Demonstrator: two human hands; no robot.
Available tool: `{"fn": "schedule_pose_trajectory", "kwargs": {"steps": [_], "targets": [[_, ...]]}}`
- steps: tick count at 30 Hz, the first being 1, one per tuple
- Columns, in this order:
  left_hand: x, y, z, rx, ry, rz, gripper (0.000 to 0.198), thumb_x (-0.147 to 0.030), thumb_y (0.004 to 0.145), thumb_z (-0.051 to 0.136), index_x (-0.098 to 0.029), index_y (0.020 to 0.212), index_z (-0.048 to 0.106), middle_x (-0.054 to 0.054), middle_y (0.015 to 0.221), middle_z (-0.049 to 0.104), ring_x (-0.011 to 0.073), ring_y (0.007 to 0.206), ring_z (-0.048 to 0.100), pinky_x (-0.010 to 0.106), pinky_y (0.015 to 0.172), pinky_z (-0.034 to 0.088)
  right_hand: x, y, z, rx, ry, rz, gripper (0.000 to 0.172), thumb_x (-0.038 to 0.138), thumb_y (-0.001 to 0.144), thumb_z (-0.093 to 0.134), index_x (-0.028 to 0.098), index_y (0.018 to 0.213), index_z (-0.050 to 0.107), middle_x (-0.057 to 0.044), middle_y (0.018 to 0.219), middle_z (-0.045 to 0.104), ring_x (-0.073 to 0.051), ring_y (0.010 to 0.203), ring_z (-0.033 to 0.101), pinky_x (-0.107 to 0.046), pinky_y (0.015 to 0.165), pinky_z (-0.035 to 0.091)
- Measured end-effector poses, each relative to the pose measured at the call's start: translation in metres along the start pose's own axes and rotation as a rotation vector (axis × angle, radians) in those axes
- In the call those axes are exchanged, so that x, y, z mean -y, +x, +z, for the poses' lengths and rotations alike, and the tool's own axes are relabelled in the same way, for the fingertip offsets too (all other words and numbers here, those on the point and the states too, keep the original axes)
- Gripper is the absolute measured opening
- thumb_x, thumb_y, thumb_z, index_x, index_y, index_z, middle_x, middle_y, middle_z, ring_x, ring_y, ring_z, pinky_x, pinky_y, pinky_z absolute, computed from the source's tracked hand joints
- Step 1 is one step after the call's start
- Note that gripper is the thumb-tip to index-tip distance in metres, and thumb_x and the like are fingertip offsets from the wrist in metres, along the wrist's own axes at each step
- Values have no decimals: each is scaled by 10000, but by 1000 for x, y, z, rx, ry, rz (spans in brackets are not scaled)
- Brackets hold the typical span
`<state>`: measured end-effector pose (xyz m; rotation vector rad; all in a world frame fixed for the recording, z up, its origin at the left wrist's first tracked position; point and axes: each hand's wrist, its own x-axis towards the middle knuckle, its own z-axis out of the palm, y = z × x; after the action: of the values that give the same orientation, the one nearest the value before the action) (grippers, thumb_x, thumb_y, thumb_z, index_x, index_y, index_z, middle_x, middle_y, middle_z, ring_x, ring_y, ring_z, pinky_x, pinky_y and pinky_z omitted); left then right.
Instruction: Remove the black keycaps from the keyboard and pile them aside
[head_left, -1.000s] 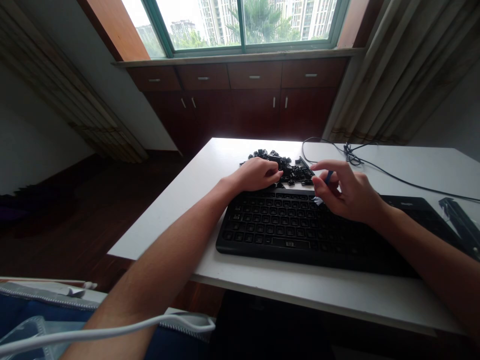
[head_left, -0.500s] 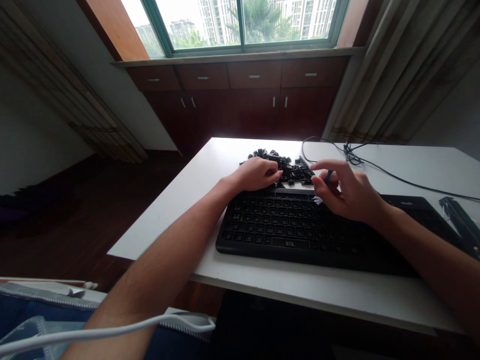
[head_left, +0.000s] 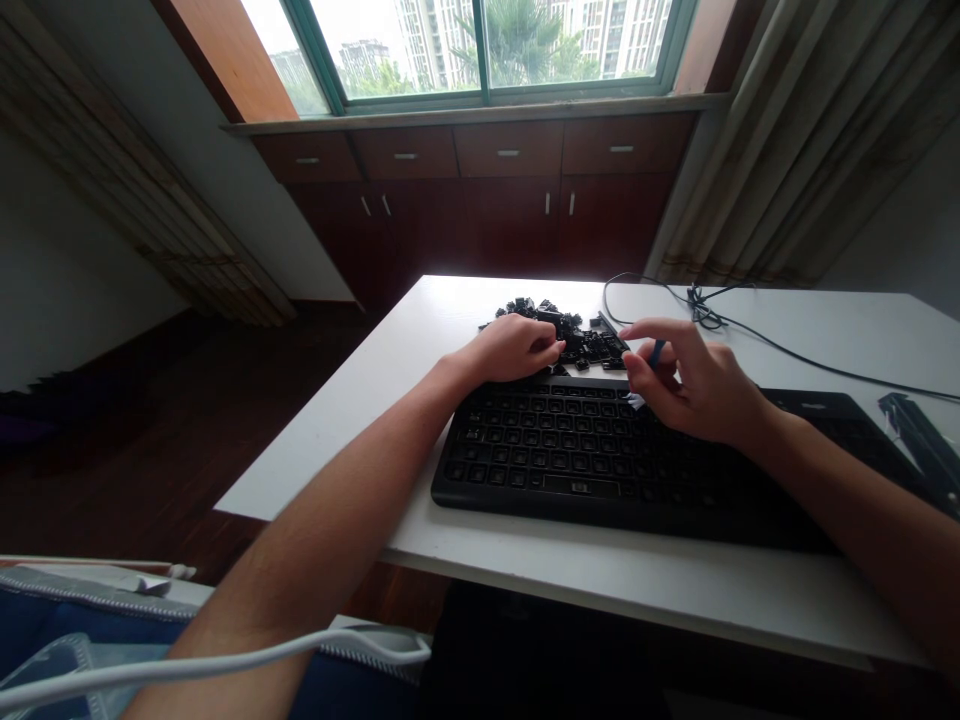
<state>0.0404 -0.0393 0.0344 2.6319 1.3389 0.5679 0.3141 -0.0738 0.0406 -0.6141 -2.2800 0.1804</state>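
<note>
A black keyboard (head_left: 555,450) lies on the white table with its keycaps off across the visible left part, apart from the long space bar area. Behind it is a heap of loose black keycaps (head_left: 592,347). My left hand (head_left: 521,348) rests at the front left of that heap with its fingers curled closed; whatever they hold is hidden. Above the keyboard's back edge, my right hand (head_left: 690,385) is bent round a thin blue thing (head_left: 658,352), and a white tip (head_left: 636,401) pokes out below the thumb. Its thumb and index tips are slightly apart.
A black cable (head_left: 795,355) loops over the back right of the white table (head_left: 330,400). At the right edge lies a dark strip in clear plastic (head_left: 911,430). A white cord (head_left: 225,662) crosses low on the left. Cabinets (head_left: 480,220) stand beyond, under the window.
</note>
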Motion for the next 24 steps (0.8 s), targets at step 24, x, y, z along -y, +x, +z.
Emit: {"fn": "schedule_pose_trajectory", "kwargs": {"steps": [24], "targets": [[-1, 0, -1, 4, -6, -5, 361, -411, 985, 499, -188, 718, 594, 14, 638, 597, 108, 551, 452, 302, 585, 336, 0, 0, -1, 6, -3, 12, 375, 240, 971, 596, 213, 1325, 475, 60, 675, 621, -64, 423, 453, -229, 427, 361]]}}
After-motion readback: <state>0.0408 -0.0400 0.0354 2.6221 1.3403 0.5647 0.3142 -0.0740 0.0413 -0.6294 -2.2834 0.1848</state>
